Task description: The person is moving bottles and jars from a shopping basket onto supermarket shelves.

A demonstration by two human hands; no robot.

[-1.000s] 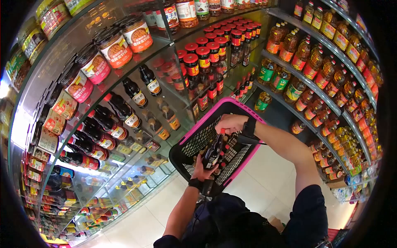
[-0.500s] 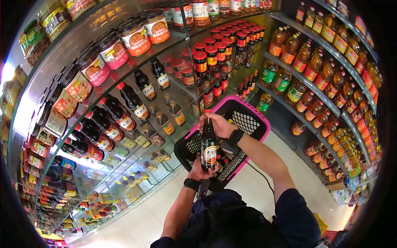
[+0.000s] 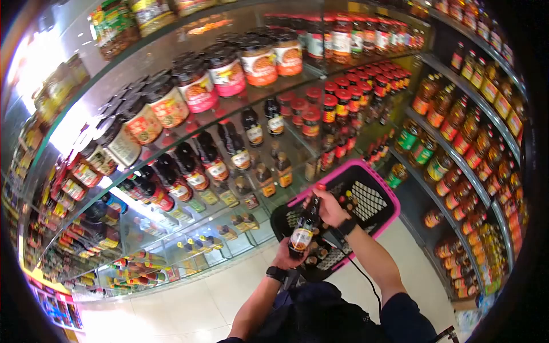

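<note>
A dark sauce bottle with a red cap and a pale oval label is held in both hands, tilted, over the shopping basket. My left hand is closed around its lower end. At the neck, just under the cap, my right hand grips it with closed fingers. Below is the black basket with a pink rim; several dark bottles lie inside, partly hidden by my hands and the held bottle. A black band sits on each wrist.
Glass shelves on the left carry lidded jars, dark bottles and small bottles. Red-capped jars fill the corner. Oil bottles line the curved shelves at right. A black cable hangs by my right arm. Pale floor tiles lie below.
The camera view has turned left, so shelves and basket appear further right and lower. The bottle, nearly upright in the picture before, now leans with its cap to the right. Both hands keep hold.
</note>
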